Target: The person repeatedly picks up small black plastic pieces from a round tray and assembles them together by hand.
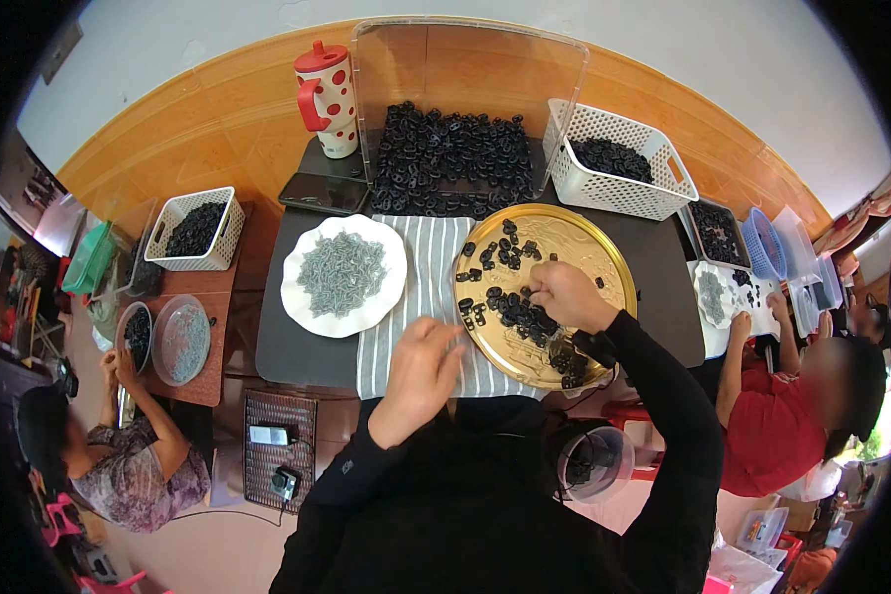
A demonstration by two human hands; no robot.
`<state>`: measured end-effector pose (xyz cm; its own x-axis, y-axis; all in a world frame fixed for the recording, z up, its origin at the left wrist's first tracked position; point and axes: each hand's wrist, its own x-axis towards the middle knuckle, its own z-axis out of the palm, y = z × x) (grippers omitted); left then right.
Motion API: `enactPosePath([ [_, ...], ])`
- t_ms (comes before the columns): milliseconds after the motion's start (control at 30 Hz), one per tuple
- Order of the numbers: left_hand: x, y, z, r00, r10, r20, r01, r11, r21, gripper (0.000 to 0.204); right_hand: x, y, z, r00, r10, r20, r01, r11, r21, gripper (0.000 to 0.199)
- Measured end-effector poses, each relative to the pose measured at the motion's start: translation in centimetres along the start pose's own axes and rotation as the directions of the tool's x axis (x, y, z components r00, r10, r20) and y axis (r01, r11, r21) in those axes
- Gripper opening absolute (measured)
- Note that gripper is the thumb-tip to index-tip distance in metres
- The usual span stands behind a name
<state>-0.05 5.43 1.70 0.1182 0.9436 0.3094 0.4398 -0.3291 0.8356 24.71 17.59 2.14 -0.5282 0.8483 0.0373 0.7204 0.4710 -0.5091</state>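
Observation:
My right hand (572,295) is over the round gold tray (604,243), its fingers curled down beside a loose heap of small black plastic parts (525,315). Whatever those fingers pinch is hidden beneath them. Just left of the tray, above the grey-and-white striped cloth (406,351), my left hand (421,371) is held with its fingers bent in. Whether a small piece sits between its fingertips cannot be made out. A white scalloped plate (295,287) farther left bears a pile of small grey metal screws (342,275).
Behind the cloth, a clear bin (465,30) spills many black parts. White baskets (624,196), a phone (324,194) and a red-dotted tumbler (327,99) line the table's far side. Co-workers sit left (139,465) and right (782,426). A clear bucket (596,463) stands below the tray.

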Motion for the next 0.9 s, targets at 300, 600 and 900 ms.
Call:
enactPosePath([
  [300,4.2,1.6,2.4,0.982,0.126,0.141,-0.187,0.749,0.635,0.033,-3.6,-2.5,-2.0,0.995,0.099,-0.008,-0.092,0.955,0.284,0.008],
  [600,4.8,-0.2,3.7,0.984,0.131,0.125,-0.18,0.774,0.606,0.011,-9.1,-5.6,0.9,0.94,-0.097,-0.328,0.16,0.972,0.171,0.012],
  [900,0.8,0.7,-0.2,0.99,0.128,-0.054,-0.088,0.879,0.469,0.019,-11.1,-4.8,3.7,0.876,0.239,-0.419,0.043,0.827,0.561,0.016],
])
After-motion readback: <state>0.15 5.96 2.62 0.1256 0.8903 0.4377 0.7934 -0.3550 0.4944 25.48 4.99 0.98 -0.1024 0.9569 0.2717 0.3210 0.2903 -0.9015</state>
